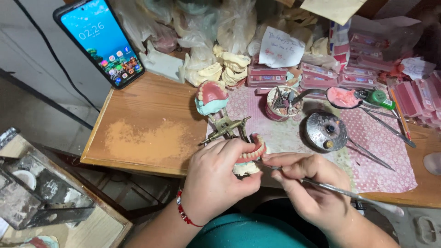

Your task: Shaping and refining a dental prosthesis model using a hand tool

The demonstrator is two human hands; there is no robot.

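Observation:
My left hand grips a pink wax denture with white teeth on a pale plaster cast, at the near edge of the wooden table. My right hand holds a thin metal carving tool like a pen, its tip against the denture. Just behind stands a brass articulator carrying another pink denture on a greenish cast.
A phone leans at the back left. Plaster casts, pink boxes, a cup of small tools, a round metal burner and loose metal instruments crowd the table. A dusty box sits lower left.

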